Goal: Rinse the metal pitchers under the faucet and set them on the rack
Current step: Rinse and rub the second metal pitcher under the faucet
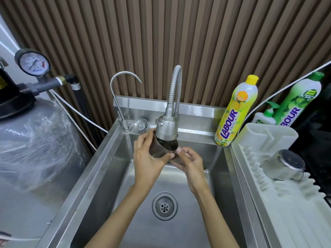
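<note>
**Item under rinse.** The held pitcher [162, 148] is directly beneath the faucet head [166, 127], above the sink [100, 176]. Its mouth is tilted up toward the spray face and very close to it. Whether the two touch cannot be determined, and running water is not clearly visible.

**Grip.** Your left hand [146, 158] wraps the body wall from the left, with the fingers [143, 140] curled round the far side and the thumb laid across the near side. Your right hand [188, 160] takes the lower end, its fingers curled under and about the base. Both hands have hold of the vessel.

**Handling assessment.** This is a rigid steel vessel. In my judgement it is light when empty and noticeably heavier as it fills. The polished wall will be slick when wet. Your wrap round the body is sound. No handle is visible from here, so I cannot recommend one. Tip the water out before transfer.

**Destination.** The rack [286, 203] stands on your right, just beside the sink. A second pitcher [284, 166] lies on it, tipped over with its base facing up toward you. Set the held pitcher on the ribs nearer you, apart from the second pitcher, to avoid a metal-on-metal knock.
</note>
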### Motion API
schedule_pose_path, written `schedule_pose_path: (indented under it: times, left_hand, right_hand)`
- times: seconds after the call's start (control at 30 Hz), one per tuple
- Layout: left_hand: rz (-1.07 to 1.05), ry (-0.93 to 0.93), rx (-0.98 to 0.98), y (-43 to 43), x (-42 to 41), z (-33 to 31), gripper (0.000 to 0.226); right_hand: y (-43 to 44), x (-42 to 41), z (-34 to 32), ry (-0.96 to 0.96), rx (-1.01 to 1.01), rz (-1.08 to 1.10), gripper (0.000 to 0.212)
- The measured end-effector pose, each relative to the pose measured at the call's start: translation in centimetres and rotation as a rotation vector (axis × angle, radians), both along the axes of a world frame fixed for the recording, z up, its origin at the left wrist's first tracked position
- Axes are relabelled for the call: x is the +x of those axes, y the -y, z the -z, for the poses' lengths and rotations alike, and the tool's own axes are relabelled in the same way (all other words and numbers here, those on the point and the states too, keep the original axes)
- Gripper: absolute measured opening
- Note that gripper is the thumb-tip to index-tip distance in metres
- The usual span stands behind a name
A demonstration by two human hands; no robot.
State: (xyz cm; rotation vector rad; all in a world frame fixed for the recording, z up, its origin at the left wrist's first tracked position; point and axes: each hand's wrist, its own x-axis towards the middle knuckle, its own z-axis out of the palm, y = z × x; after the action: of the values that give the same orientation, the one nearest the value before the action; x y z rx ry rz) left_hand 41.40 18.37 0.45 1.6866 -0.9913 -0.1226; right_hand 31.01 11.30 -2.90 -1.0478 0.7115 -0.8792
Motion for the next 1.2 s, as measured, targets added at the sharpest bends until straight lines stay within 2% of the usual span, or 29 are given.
schedule_pose_path:
  times: [0.1,0.17,0.27,0.37,0.47,0.57,0.63,0.7,0.8,0.9,1.0,1.13,1.2]
  left_hand:
    - [-0.1,-0.011,0.087,-0.5,-0.4,0.1,0.083]
    - [-0.094,-0.052,0.156,-0.7,-0.5,0.6,0.079]
    - [0.02,-0.209,0.24,-0.5,-0.4,0.9,0.068]
    - [0.161,-0.422,0.19,-0.2,-0.5,0.6,0.058]
    - [0.227,-0.602,0.024,0.3,-1.1,0.1,0.048]
    - [0.228,-0.624,-0.133,1.1,-0.9,-0.1,0.07]
    - [0.198,-0.546,-0.182,1.2,-0.5,-0.2,0.08]
    - [0.155,-0.368,-0.172,0.9,-0.2,-0.6,0.084]
    - [0.076,-0.148,-0.093,0.4,-0.1,-1.1,0.086]
    - [-0.014,-0.07,0.041,0.2,0.3,-1.1,0.089]
    - [0.006,-0.139,0.179,0.0,0.4,-0.4,0.078]
    - [0.191,-0.505,0.16,0.1,0.3,1.0,0.057]
    - [0.273,-0.638,0.084,0.5,0.0,1.3,0.051]
  right_hand:
    - [-0.2,-0.9,-1.3,-0.131,-0.045,0.01,0.015]
    - [0.1,-1.6,-2.4,-0.266,-0.106,0.066,0.018]
    - [0.5,-2.4,-4.1,-0.542,-0.383,0.195,0.023]
    - [0.4,-2.8,-5.7,-0.674,-0.624,0.271,0.027]
    - [0.3,-2.5,-6.4,-0.541,-0.656,0.251,0.024]
    - [0.6,-1.7,-5.4,-0.293,-0.469,0.169,0.02]
    - [0.9,-1.0,-4.2,-0.129,-0.33,0.11,0.023]
    - [1.0,-0.3,-3.1,0.033,-0.185,0.055,0.022]
    - [0.8,0.3,-2.0,0.102,-0.019,0.004,0.017]
    - [0.1,-0.1,-2.2,-0.014,-0.026,0.005,0.017]
    - [0.4,-1.2,-3.2,-0.251,-0.124,0.035,0.019]
    - [0.6,-1.9,-5.0,-0.636,-0.55,0.156,0.02]
    - [0.2,-1.7,-5.6,-0.649,-0.665,0.204,0.019]
